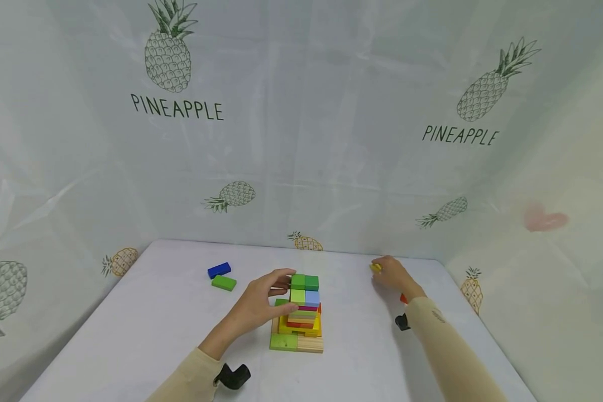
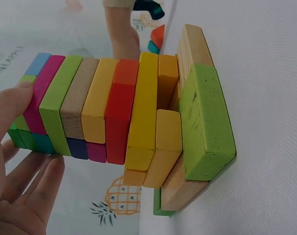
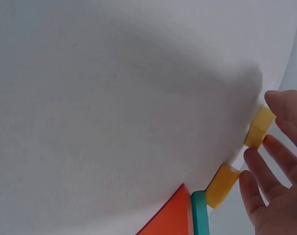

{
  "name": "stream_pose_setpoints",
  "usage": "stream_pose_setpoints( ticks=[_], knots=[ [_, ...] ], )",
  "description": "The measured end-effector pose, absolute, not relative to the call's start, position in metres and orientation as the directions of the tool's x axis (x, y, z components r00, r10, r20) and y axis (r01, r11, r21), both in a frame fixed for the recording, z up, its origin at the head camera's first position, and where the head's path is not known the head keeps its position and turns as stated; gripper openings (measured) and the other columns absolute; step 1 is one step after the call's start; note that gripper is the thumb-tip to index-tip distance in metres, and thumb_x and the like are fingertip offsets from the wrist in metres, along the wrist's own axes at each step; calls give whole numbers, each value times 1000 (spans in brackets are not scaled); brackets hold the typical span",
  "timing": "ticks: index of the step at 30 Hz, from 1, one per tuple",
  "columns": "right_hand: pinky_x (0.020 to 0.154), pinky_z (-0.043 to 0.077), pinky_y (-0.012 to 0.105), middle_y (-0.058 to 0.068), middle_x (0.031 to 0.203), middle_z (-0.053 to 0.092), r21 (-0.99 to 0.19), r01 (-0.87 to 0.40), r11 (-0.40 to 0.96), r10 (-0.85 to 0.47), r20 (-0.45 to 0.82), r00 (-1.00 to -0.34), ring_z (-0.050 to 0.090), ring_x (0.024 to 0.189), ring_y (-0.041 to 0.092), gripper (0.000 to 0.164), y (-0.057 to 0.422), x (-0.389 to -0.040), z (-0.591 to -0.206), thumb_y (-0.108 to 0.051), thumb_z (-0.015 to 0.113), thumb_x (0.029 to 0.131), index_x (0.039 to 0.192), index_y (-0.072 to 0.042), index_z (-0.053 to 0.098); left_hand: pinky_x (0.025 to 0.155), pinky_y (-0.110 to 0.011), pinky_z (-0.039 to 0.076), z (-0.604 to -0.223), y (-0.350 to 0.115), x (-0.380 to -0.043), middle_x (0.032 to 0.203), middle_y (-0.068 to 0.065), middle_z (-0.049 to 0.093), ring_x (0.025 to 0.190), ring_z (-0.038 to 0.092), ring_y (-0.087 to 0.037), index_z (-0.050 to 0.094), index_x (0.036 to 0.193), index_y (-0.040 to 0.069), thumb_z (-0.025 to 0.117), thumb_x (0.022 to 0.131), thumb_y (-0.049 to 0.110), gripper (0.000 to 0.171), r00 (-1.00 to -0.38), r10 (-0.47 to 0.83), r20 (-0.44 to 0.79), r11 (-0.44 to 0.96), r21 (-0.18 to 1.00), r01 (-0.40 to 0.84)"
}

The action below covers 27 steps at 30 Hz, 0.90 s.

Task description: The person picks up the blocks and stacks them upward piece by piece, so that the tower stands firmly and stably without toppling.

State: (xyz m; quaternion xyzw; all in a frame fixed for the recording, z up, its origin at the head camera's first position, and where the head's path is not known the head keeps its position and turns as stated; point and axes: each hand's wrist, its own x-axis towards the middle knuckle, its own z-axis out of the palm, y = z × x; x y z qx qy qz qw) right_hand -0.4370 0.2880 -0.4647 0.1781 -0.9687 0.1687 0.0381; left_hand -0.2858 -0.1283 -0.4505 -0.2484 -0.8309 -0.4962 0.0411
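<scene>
A tower of coloured wooden blocks (image 1: 301, 324) stands in the middle of the table. On its wide base of green and plain wood, narrower layers rise to green and blue cubes. My left hand (image 1: 258, 301) is around the tower's upper part from the left, thumb at the near side, fingers loosely extended behind. In the left wrist view its thumb (image 2: 16, 100) lies against the upper blocks. At the far right of the table my right hand (image 1: 394, 274) has a small yellow block (image 3: 260, 126) between thumb and forefinger. The other fingers spread beside a second yellow block (image 3: 222, 186).
A blue block (image 1: 219, 270) and a green block (image 1: 224, 282) lie at the back left. Near the right forearm are an orange-red block (image 3: 173, 215) with a slanted edge and a teal block (image 3: 200, 213). A pineapple-printed curtain (image 1: 301, 139) hangs behind the table.
</scene>
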Motion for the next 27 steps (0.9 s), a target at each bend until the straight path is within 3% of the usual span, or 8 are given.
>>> stream_pose_setpoints(
  ticks=[6,9,16,22,27],
  knots=[
    [101,54,60,24,116,67,-295,-384,875,-351,162,-922,65,108,43,21,281,-433,-464,1,74,94,115,4,76,107,-39,56,-451,-128,-286,139,1,66,128,67,-28,50,153,35,87,90,40,74,-872,373,317,386,802,456],
    [96,56,57,19,108,69,-313,-418,853,-381,174,-908,66,103,38,18,279,-431,-464,7,74,91,108,2,77,106,-38,56,-450,-128,-285,139,1,66,128,67,-28,50,154,35,87,90,40,74,-873,371,317,390,800,457],
    [93,58,51,14,108,71,-389,-403,828,-384,129,-914,66,99,30,26,272,-422,-466,5,75,89,115,3,74,108,-47,55,-450,-128,-285,139,-1,66,129,66,-30,51,153,34,87,90,41,73,-874,371,312,378,809,450],
    [91,59,47,12,112,74,-429,-379,820,-381,84,-921,67,97,25,32,267,-410,-464,7,74,88,119,0,76,107,-42,55,-449,-129,-284,139,1,66,129,66,-27,50,153,35,87,90,40,73,-877,364,314,389,804,450],
    [85,58,37,7,109,74,-424,-456,782,-457,105,-883,64,94,20,32,261,-394,-460,4,75,88,119,1,76,107,-46,55,-449,-129,-284,139,-1,66,128,67,-30,51,153,33,87,90,39,73,-873,370,318,379,806,455]
  ],
)
